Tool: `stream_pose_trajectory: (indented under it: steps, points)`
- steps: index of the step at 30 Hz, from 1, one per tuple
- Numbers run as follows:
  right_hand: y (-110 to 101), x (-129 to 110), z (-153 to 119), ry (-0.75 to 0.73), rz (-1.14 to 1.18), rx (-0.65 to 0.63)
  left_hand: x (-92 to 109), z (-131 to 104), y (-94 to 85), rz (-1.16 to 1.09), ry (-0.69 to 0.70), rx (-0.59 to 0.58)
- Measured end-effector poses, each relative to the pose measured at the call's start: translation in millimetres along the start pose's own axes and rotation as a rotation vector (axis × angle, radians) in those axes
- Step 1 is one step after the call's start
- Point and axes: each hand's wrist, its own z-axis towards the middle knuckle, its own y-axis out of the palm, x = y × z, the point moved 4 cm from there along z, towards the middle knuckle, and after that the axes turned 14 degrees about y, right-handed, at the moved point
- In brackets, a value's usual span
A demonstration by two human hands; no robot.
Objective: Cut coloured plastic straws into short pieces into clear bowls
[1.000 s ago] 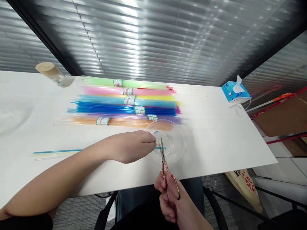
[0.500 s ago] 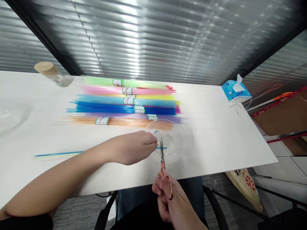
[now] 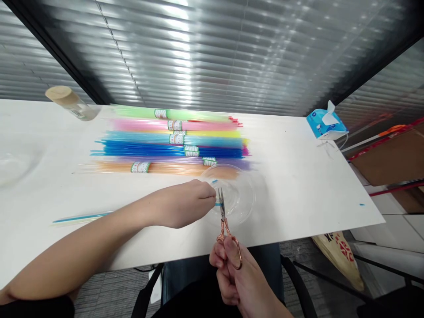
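Note:
My left hand (image 3: 187, 203) is closed round a few thin straws (image 3: 82, 217), blue and pale ones, whose long ends lie to the left under my forearm. A short blue end sticks out right of its fingertips, over a clear plastic bowl (image 3: 247, 201). My right hand (image 3: 232, 274) holds rose-gold scissors (image 3: 222, 214), blades up and slightly parted at that blue end. One small blue piece (image 3: 214, 181) shows at the bowl's upper left. A blue bit (image 3: 362, 204) lies on the table at the far right.
Bundles of coloured straws (image 3: 145, 149) with paper labels lie across the back of the white table (image 3: 291, 185). A lidded jar (image 3: 71, 102) stands back left, a blue tissue pack (image 3: 326, 123) back right. Another clear dish (image 3: 11, 165) is at the left edge.
The blue end beyond my left hand is shorter, and a blue bit now lies at the table's far right. The scissor blades have opened slightly; the straws' far ends have shifted a little right.

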Motion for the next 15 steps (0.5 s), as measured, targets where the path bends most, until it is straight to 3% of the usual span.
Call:
stream_pose_trajectory:
  steps: [12,15]
  points:
    - [2.4,-2.7,-1.7,0.036,0.037,-0.011,0.4,0.9,-1.9,0.057,0.038,0.006]
    - [-1.7,-1.4,-7.9,-0.012,-0.003,-0.009,0.9,-4.8,-5.7,0.098,0.082,0.069]
